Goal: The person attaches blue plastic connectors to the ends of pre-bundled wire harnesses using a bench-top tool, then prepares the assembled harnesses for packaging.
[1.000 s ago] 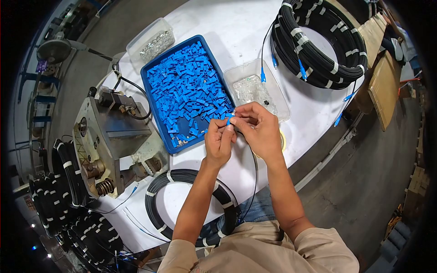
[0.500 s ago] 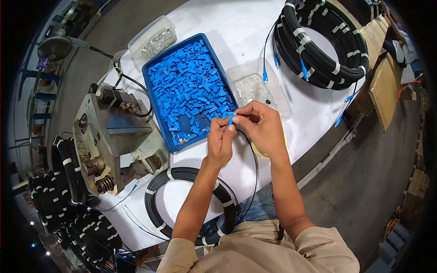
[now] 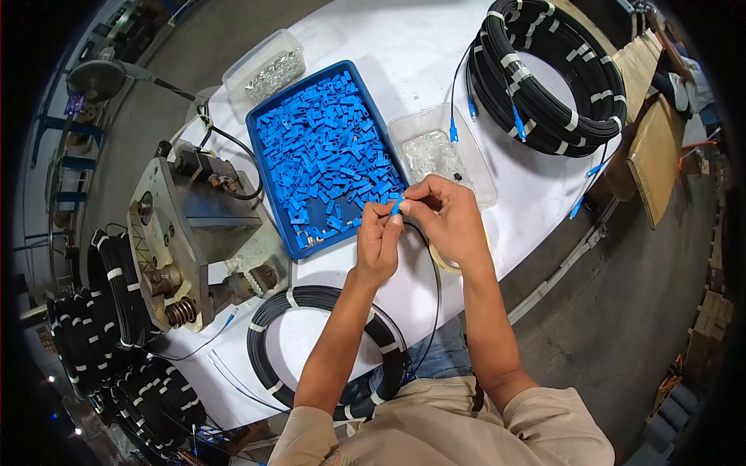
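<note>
My left hand (image 3: 378, 247) and my right hand (image 3: 449, 224) meet near the front corner of a blue tray (image 3: 305, 252). Both are closed, their fingertips pinching a small blue fiber-optic connector (image 3: 397, 205) between them. A black cable (image 3: 439, 295) runs down from the hands towards a cable coil (image 3: 264, 349) with white ties, which lies at the table's front edge below my left forearm. Loose blue connector housings (image 3: 326, 140) fill most of the tray. The fingers cover part of the held connector, so its fit on the cable end cannot be made out.
Beyond my right hand stands a clear container (image 3: 486, 175) of small transparent parts; another clear box (image 3: 233, 81) is behind the tray. Stacked cable coils (image 3: 575, 120) with dangling blue connectors sit at the back right. A metal press (image 3: 183, 241) occupies the left, with more coils (image 3: 74, 330) beyond.
Both hands keep their pinch on the blue connector, with only slight finger movement. The whole view has shifted a little; the objects on the table are otherwise unchanged.
</note>
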`<move>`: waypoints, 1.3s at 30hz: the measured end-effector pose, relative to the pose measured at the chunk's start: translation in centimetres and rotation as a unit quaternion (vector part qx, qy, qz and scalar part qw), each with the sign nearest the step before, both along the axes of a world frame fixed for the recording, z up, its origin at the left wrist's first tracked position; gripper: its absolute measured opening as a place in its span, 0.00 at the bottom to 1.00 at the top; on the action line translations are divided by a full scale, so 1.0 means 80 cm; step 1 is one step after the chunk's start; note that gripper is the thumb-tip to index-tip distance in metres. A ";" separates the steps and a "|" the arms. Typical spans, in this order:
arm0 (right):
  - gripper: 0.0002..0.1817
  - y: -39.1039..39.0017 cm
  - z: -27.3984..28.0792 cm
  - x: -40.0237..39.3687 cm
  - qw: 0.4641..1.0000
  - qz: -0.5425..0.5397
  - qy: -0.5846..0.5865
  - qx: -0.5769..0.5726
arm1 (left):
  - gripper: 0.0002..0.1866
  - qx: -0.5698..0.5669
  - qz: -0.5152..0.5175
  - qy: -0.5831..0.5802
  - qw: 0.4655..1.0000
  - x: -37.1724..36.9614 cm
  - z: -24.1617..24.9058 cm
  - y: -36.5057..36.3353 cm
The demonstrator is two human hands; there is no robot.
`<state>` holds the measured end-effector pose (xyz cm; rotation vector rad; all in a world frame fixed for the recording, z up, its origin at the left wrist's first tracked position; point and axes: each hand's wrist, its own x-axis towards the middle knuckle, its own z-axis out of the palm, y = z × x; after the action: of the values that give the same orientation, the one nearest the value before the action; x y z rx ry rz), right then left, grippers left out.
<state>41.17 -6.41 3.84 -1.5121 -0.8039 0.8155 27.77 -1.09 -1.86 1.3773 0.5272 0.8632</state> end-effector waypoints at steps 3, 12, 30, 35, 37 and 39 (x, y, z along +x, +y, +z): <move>0.05 0.000 0.006 0.000 1.000 0.016 -0.010 0.000 | 0.06 -0.015 -0.016 0.019 1.000 -0.005 -0.005 0.002; 0.11 -0.013 0.007 -0.041 0.994 0.047 0.012 0.101 | 0.09 -0.016 0.054 -0.060 0.997 -0.054 0.017 0.018; 0.45 -0.049 -0.056 -0.199 0.897 0.274 -0.339 -0.073 | 0.12 0.286 0.248 0.262 0.888 -0.352 0.037 -0.040; 0.36 -0.025 -0.065 -0.205 0.871 0.304 -0.378 -0.079 | 0.13 0.213 0.313 0.256 0.889 -0.355 0.054 -0.039; 0.35 -0.020 -0.055 -0.207 0.864 0.317 -0.383 -0.076 | 0.13 0.130 0.324 0.261 0.900 -0.361 0.047 -0.025; 0.34 -0.014 -0.052 -0.206 0.857 0.330 -0.388 -0.072 | 0.12 0.171 0.350 0.275 0.879 -0.365 0.043 -0.011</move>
<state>24.67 -7.54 -0.33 -1.7257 -1.9809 0.7407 -1.46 -1.93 1.58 1.8014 1.4309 1.1743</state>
